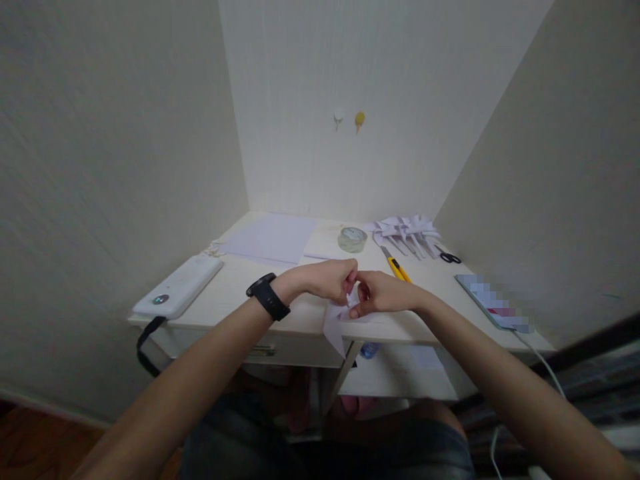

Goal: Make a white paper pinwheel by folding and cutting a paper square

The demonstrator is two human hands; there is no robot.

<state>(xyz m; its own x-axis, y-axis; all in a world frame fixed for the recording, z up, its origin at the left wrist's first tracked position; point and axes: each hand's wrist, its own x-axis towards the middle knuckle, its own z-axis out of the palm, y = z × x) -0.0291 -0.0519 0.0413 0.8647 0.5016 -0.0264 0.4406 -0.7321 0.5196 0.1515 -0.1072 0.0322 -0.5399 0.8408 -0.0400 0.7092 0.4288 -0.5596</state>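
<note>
My left hand (327, 279) and my right hand (384, 293) meet over the front edge of a pale desk (235, 293). Both pinch one small piece of folded white paper (336, 321), whose pointed end hangs below the desk edge. A black watch (267, 297) sits on my left wrist. The fingers hide the top of the paper.
On the desk lie flat white sheets (273, 238), a roll of clear tape (353, 239), a yellow utility knife (396, 265), several folded paper pieces (405, 233), black scissors (449, 256), a white power bank (179, 287) and a phone (493, 303) with a cable. Walls enclose three sides.
</note>
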